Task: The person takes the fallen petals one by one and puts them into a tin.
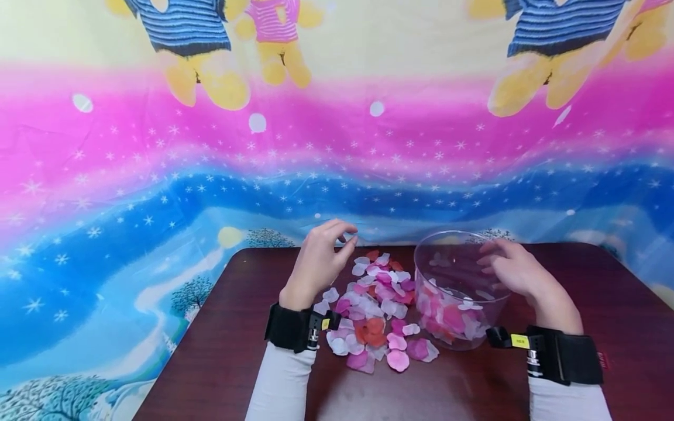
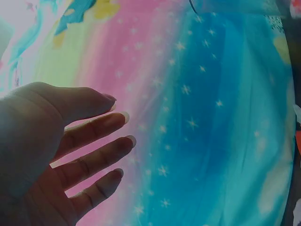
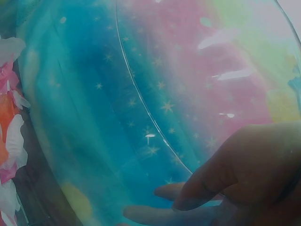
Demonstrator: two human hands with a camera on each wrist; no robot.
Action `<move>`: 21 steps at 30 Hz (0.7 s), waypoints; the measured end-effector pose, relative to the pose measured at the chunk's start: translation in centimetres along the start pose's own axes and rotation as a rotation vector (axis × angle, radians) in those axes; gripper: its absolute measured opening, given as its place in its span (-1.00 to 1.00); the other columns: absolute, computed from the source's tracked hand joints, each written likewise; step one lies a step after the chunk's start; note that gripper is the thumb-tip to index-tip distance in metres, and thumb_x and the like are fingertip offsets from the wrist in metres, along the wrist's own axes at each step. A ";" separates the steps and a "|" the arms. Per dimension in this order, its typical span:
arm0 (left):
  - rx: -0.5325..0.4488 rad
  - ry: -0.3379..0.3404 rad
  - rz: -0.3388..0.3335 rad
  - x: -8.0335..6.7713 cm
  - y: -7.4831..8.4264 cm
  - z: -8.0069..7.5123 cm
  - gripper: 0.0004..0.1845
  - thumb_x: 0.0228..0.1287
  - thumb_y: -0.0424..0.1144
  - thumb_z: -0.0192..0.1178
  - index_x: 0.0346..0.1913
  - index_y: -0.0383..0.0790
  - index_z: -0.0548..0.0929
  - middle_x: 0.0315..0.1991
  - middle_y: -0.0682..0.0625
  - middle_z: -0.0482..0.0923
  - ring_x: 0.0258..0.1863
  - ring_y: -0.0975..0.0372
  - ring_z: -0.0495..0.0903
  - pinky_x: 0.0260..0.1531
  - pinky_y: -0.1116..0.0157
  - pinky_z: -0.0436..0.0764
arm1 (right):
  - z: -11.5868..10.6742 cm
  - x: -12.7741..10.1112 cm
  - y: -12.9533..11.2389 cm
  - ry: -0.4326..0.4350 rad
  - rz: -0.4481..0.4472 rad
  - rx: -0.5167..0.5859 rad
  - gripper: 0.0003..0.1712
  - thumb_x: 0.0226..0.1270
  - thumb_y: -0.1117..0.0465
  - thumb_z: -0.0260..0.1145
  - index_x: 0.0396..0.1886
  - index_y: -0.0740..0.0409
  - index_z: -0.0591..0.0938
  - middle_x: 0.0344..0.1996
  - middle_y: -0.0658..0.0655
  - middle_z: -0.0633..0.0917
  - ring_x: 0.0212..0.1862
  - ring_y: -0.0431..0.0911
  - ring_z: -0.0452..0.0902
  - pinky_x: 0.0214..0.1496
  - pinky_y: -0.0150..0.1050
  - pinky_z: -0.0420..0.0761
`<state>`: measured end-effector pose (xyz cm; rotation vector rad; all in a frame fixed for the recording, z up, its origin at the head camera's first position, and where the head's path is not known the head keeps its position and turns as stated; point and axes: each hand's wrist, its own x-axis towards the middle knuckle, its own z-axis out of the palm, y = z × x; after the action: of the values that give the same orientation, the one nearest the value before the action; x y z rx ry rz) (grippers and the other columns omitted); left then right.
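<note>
Pink, white and orange petals (image 1: 375, 310) lay heaped on the dark wooden surface (image 1: 221, 345) in the head view, where the left hand (image 1: 318, 263) hovered just above the heap's far edge and the right hand (image 1: 518, 270) rested against the side of a clear plastic tub (image 1: 457, 289), partly filled with petals, just right of the heap. From the left wrist, that grip (image 2: 70, 155) was spread, fingers (image 2: 96, 157) straight and apart, holding nothing against the starry backdrop (image 2: 211, 117). From the right wrist, the right grip (image 3: 235, 183) pressed its thumb and fingers loosely to the tub's clear wall (image 3: 141, 103), petals (image 3: 11, 141) showing at the left edge
</note>
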<state>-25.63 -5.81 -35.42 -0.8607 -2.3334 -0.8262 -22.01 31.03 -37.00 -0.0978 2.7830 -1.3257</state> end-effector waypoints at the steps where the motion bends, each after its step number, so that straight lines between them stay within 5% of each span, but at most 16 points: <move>1: 0.002 -0.010 -0.007 0.0 -0.2 0.0 -0.80 0.49 -0.25 0.24 0.09 -0.11 0.71 0.02 0.02 0.68 -0.05 0.18 0.63 -0.07 0.27 0.62 | 0.0 0.0 0.0 0.000 0.000 -0.003 -0.51 0.61 0.30 -0.18 0.37 0.54 0.24 0.21 0.62 0.50 0.22 0.45 0.50 -0.07 0.07 0.71; 10: 0.027 -0.085 -0.023 0.1 -0.6 1.7 -0.84 0.41 -0.34 0.31 -0.02 -0.13 0.75 -0.08 0.02 0.71 -0.23 0.26 0.66 -0.20 0.34 0.62 | -0.1 -0.1 0.4 -0.013 -0.008 0.009 -0.53 0.60 0.32 -0.22 0.33 0.56 0.25 0.20 0.65 0.48 0.22 0.46 0.49 -0.10 0.06 0.71; 21: 0.283 -0.412 -0.028 -0.2 0.0 8.0 -0.78 0.31 -0.22 0.40 -0.01 -0.10 0.80 -0.05 0.05 0.72 -0.02 0.19 0.68 -0.07 0.25 0.66 | -0.1 0.0 0.2 0.001 -0.014 0.004 -0.52 0.59 0.30 -0.18 0.33 0.55 0.27 0.19 0.62 0.51 0.21 0.45 0.50 -0.10 0.05 0.72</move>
<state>-27.48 -0.39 -41.02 -0.9423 -2.7352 -0.3329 -22.00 31.21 -37.12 -0.1163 2.7857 -1.3345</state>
